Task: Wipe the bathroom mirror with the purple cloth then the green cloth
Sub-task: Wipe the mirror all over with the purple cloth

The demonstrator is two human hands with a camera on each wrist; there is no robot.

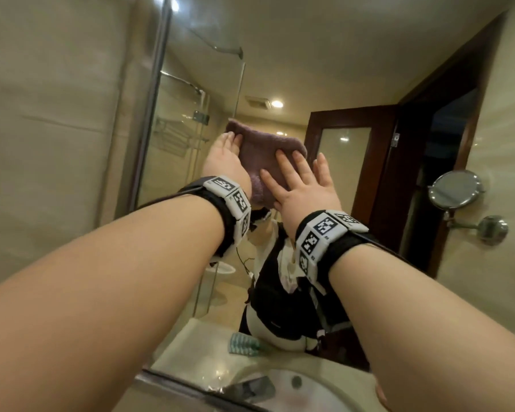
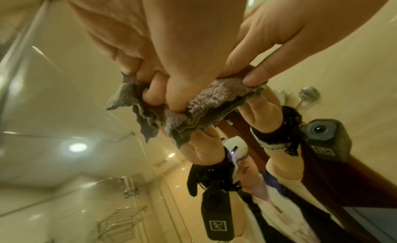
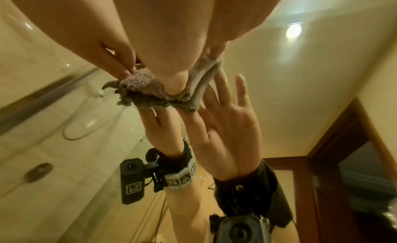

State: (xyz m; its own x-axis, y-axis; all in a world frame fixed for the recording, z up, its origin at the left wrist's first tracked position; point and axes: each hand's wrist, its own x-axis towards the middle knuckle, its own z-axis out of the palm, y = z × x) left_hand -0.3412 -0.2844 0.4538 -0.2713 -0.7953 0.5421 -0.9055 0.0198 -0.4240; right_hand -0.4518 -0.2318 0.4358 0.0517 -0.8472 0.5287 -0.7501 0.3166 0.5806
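Both hands press the purple cloth (image 1: 262,156) against the mirror (image 1: 324,69): the left hand (image 1: 223,162) curls round its left edge, a closed grip, and the right hand (image 1: 304,185) lies flat, fingers straight. The purple pass looks underway; the green cloth (image 1: 243,344) (seemingly reflected, at the counter (image 1: 191,361) by the mirror's lower edge) waits unused.

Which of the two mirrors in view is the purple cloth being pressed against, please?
The large wall mirror above the basin: both hands hold the purple cloth flat on it. The small round mirror on its arm at the right is untouched.
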